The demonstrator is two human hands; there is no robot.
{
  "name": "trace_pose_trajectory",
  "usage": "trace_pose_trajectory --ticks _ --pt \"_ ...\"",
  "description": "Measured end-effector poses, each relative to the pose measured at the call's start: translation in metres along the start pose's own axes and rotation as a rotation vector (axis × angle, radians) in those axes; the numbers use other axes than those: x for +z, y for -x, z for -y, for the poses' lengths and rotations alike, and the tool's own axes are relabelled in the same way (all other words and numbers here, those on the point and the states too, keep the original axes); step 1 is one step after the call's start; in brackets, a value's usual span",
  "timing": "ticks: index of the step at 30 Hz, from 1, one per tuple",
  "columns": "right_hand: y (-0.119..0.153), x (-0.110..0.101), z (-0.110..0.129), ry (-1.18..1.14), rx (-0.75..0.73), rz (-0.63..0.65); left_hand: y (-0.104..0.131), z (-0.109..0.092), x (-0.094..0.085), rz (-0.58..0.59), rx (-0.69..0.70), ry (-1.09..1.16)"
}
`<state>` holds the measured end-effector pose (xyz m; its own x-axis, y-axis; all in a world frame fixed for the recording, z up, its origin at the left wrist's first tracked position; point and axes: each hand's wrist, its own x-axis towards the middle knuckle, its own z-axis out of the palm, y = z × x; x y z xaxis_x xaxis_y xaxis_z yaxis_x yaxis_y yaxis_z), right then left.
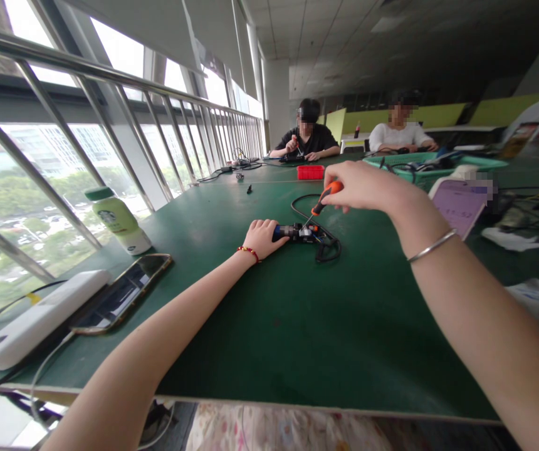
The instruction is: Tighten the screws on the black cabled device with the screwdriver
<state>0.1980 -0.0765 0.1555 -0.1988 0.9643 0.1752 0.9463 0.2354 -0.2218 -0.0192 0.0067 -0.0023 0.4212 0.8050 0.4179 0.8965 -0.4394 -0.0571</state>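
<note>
My left hand [261, 239] is wrapped round the blue-and-black barrel of a small cabled device [306, 233] and presses it against the green table [269, 326]. My right hand [356, 183] grips the orange-and-black handle of a screwdriver [324, 199] from above. The screwdriver slants down to the left, its tip at the device's right part, where small silver and orange pieces show. Whether the tip sits in a screw is too small to tell. From the device a black cable [340, 245] loops to the right and behind it.
To the left are a drink bottle [118, 219], a phone [126, 294] and a white power strip [39, 319]. A red basket [310, 172] and a green basket [474, 164] stand farther back. An upright phone [455, 205] is at right. Two people sit across the table.
</note>
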Motion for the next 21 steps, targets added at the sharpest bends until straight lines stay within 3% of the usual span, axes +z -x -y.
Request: trace_pose_trajectory --ticks 6,14,21 --pt "0.007 -0.001 0.005 0.059 0.084 0.005 0.000 -0.003 -0.003 0.005 -0.008 -0.006" --pt "0.000 0.002 -0.003 0.095 -0.066 -0.092 0.001 -0.004 -0.005 0.009 -0.019 -0.020" --pt "0.008 0.001 0.006 0.070 0.065 -0.012 0.000 -0.003 -0.004 0.011 -0.021 -0.015"
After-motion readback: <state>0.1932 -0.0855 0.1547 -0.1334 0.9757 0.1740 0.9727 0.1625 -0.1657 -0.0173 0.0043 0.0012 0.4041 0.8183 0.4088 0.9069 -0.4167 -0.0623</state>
